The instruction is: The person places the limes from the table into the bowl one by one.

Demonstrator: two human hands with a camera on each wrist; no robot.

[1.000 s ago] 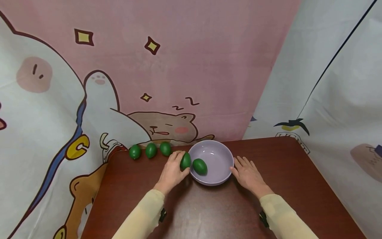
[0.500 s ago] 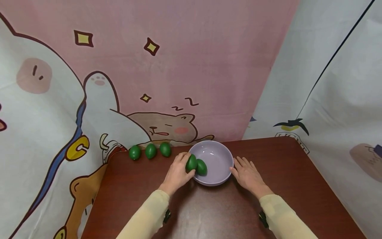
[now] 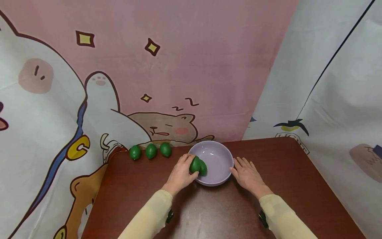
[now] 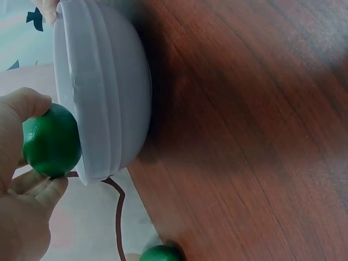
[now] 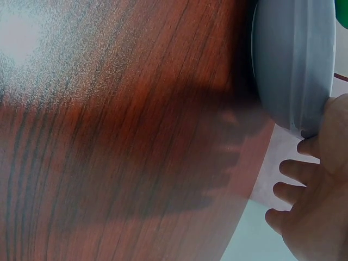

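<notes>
My left hand (image 3: 180, 173) holds a green lime (image 3: 194, 165) between thumb and fingers at the left rim of a pale purple bowl (image 3: 219, 162). In the left wrist view this lime (image 4: 53, 141) overlaps the bowl's rim (image 4: 75, 109). A second lime (image 3: 203, 168) lies inside the bowl, partly hidden behind the held one. My right hand (image 3: 247, 174) rests against the bowl's right side, fingers spread and fairly straight. The right wrist view has that hand (image 5: 321, 179) touching the bowl (image 5: 291, 65) near the rim.
Three more limes stand in a row at the table's back left: a left one (image 3: 135, 152), a middle one (image 3: 151, 151) and a right one (image 3: 165, 149). The brown wooden table (image 3: 215, 212) ends at a cartoon-printed cloth (image 3: 223, 66) behind it.
My left hand has moved right with the lime, from beside the bowl to over its left rim. The right hand and the bowl have stayed in place.
</notes>
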